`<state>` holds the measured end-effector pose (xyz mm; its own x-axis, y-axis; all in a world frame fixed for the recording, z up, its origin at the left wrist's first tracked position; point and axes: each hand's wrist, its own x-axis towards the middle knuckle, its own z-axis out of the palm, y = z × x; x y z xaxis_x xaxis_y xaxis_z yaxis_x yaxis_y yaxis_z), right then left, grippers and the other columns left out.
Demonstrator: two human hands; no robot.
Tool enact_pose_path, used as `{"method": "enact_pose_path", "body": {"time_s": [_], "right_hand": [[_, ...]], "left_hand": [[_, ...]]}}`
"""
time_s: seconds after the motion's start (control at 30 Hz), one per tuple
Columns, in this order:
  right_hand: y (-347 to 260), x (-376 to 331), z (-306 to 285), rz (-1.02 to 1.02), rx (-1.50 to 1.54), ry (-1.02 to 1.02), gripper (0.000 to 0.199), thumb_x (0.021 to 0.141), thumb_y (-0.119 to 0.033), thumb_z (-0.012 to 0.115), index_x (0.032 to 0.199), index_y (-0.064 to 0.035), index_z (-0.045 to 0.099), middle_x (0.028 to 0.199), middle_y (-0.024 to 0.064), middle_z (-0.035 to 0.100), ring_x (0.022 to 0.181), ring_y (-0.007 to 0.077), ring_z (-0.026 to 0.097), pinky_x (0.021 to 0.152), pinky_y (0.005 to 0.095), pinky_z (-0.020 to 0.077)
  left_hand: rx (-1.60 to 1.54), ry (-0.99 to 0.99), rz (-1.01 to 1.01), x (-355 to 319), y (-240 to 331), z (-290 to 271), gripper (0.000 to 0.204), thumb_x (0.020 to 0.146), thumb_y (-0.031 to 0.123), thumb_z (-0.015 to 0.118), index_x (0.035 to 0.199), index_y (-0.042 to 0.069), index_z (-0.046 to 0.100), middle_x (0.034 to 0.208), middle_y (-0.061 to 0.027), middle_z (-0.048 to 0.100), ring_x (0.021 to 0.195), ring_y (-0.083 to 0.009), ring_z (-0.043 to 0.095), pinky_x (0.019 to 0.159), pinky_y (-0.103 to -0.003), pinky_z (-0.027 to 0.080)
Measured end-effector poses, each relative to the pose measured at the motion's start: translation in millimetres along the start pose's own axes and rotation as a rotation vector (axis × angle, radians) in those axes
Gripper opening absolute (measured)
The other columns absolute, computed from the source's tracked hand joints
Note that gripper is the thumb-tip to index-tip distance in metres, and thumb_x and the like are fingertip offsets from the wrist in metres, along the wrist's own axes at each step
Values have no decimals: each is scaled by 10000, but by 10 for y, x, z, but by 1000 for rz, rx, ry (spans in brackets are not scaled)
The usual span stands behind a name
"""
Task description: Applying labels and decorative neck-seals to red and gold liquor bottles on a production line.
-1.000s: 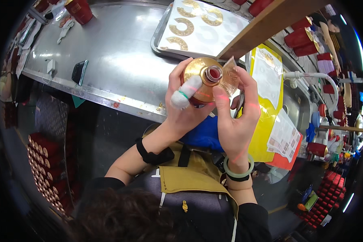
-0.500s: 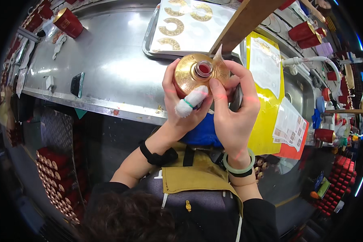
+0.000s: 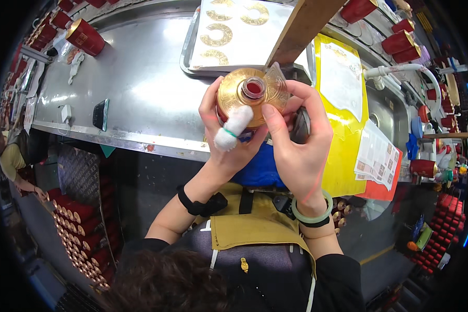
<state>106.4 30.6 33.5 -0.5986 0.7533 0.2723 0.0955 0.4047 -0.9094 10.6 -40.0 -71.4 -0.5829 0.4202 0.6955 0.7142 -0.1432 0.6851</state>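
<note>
A wide brushed-steel workbench (image 3: 140, 78) stretches left of and beneath the round, gold-shouldered red bottle (image 3: 256, 104), which a worker holds over the front edge. From where I stand, a round-cornered metal tray (image 3: 184, 58) sits just beyond the bottle, its white paper sheet (image 3: 247, 44) bearing shiny gold C-shaped pieces (image 3: 229, 35), presumably within easy reach. On the bottle's left, the left hand (image 3: 231, 152) curls around it, seemingly to steady it mouth-up. On its right, the narrowed right hand (image 3: 304, 155) appears to pinch clear, pointed, gold-patterned film (image 3: 276, 79) against the shoulder. A white cloth thumb cover (image 3: 238, 122) (banded in green) perhaps spares the finish. The shoulder gleams, finely patterned, around a clear neck showing red inside.
</note>
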Motion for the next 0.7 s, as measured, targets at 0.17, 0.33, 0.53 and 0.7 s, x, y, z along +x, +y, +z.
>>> {"method": "enact_pose_path", "body": {"time_s": [0.17,0.33,0.53,0.7], "right_hand": [[26,-5,33,-42,-5,-1,282,935,-17,719,1202,-5,632,806,-38,537,710,23,480,617,185,387],[-40,24,-48,171,76,-20,268,895,-36,734,1152,-38,659,814,36,635,700,103,571,608,251,441],[23,31,-33,77,49,-34,274,903,-75,762,1151,-33,654,930,18,624,790,77,528,670,225,431],[44,55,-54,-48,-23,-31,355,901,-59,778,1218,-22,623,998,19,610,886,69,530,779,208,455]], "left_hand": [[-23,1,-62,-44,3,9,1019,728,69,886,1521,-50,257,1472,-215,379,1266,-326,570,1047,-406,497],[-184,-192,129,135,-210,-186,1003,699,128,922,1477,-19,307,1464,-191,372,1270,-315,553,1060,-403,486],[-134,-37,-49,105,60,-126,911,673,174,971,1394,29,432,1405,-146,349,1232,-285,534,1032,-395,496],[98,-31,154,29,-21,-115,798,740,141,938,1363,17,455,1457,-187,360,1266,-331,559,1026,-409,515]]}}
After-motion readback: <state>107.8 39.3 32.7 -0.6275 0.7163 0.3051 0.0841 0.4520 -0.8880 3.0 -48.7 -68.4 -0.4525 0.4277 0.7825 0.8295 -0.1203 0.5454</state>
